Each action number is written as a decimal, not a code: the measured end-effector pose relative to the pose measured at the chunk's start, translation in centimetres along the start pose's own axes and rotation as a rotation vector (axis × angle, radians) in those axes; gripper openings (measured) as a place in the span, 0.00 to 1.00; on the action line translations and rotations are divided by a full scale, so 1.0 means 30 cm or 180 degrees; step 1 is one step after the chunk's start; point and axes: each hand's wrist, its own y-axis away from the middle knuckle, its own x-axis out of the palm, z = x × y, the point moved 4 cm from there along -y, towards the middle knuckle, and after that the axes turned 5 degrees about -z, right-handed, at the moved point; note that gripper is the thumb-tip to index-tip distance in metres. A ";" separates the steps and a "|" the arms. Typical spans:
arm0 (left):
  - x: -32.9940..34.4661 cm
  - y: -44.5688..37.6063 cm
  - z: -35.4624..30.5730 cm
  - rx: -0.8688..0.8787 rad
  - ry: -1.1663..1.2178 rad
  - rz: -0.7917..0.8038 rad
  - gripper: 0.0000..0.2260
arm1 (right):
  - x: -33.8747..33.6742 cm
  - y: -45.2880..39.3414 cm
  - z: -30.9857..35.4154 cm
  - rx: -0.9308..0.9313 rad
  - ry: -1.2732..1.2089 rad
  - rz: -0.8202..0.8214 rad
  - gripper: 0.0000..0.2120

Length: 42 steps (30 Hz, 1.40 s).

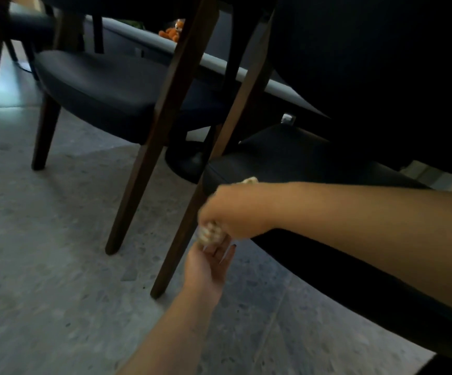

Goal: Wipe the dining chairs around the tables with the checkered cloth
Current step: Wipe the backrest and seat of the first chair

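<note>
A near dining chair has a black padded seat (314, 169) and a brown wooden leg (189, 217). My right hand (235, 212) is shut on the bunched beige checkered cloth (210, 234), pressed against that leg just under the seat's front edge. A scrap of the cloth also sticks out above the wrist. My left hand (210, 266) reaches up from below with its fingers spread, touching the underside of the cloth beside the leg. A second chair with a black seat (97, 87) stands farther back on the left. The image is blurred around the hands.
Another brown leg (149, 158) slants down left of the one being wiped. A grey table edge (219, 63) runs behind the chairs, with an orange plush toy (172, 31) on it. A round dark table base (187, 161) sits on the grey speckled floor (57, 266).
</note>
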 end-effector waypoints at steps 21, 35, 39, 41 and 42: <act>0.233 0.445 -0.193 0.1420 -0.2359 0.1388 0.12 | 0.015 0.593 0.093 0.1779 -0.3642 -0.3002 0.27; 0.244 0.527 -0.062 0.1094 -0.2804 0.1837 0.13 | 0.122 0.708 0.092 0.2952 -0.4212 -0.4286 0.05; 0.238 0.509 -0.097 0.1873 -0.2695 0.1364 0.24 | 0.109 0.701 0.101 0.2895 -0.4200 -0.4300 0.10; 0.232 0.504 -0.118 0.2053 -0.2575 0.1280 0.22 | 0.103 0.697 0.098 0.2943 -0.4105 -0.4410 0.17; 0.231 0.505 -0.122 0.2041 -0.2624 0.1336 0.19 | 0.100 0.693 0.097 0.2969 -0.4105 -0.4426 0.20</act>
